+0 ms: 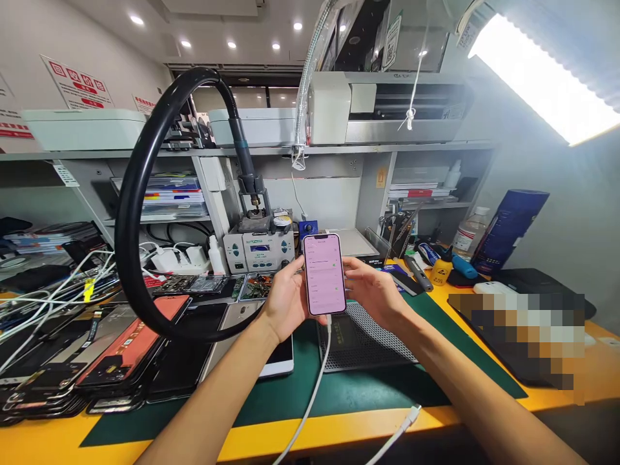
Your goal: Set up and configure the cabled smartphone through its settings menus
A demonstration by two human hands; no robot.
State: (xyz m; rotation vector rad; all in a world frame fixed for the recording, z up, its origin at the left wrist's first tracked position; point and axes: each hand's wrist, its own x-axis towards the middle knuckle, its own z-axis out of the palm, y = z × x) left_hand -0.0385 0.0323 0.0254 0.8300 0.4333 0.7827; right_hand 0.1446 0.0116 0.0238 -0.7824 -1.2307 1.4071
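On the far left wall, a poster [80,84] bore a heading in red and white that seemed to read 回收价格; the smaller lines under it were too fine to make out. At the far right, a paper label [393,42] carried a QR code and small print. The grey soldering station [259,248] at the far centre had green lettering and a small blue display on its front, neither clearly legible. A clear bottle [469,234] on the far right wore a red-and-white label, also unreadable, and a yellow container [440,272] nearer showed a black mark.

The phone [325,274] was held upright in the middle of the scene, its lit screen facing the wearer. The pinkish screen showed rows of tiny text, with green switches along its right side. The left hand [287,292] gripped it, thumb along the left edge and fingers behind and below. The right hand [380,289] was half open beside the right edge, its fingers loosely bent; whether they pressed on the phone could not be told.

A white cable [317,381] ran from the phone's bottom edge toward the near side. Beyond it lay a dark perforated pad [380,336] with faint yellowish lettering, on a green mat [368,394].
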